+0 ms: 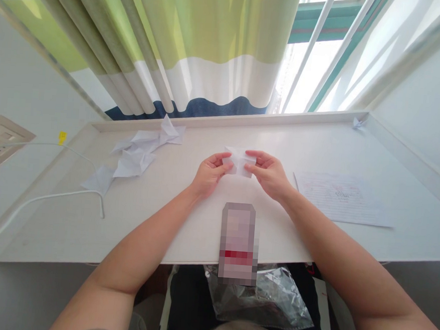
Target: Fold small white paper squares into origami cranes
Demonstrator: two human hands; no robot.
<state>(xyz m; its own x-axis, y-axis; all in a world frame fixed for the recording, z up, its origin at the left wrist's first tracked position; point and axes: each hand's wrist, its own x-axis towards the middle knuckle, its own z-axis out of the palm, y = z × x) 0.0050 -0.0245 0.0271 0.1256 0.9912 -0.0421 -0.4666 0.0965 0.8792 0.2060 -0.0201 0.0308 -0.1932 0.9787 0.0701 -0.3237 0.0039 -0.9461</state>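
holding folded white paper (240,161) between 2 hands, left hand (212,173) and right hand (270,174) pinching opposite edges

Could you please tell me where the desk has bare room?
The desk looks bare behind the written sheet and between the white cable and left forearm. Folded papers crowd its left side, near the cable.

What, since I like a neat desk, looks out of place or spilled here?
One small folded paper sits alone in the far right corner, apart from the folded papers on the left. No spill shows on the desk.
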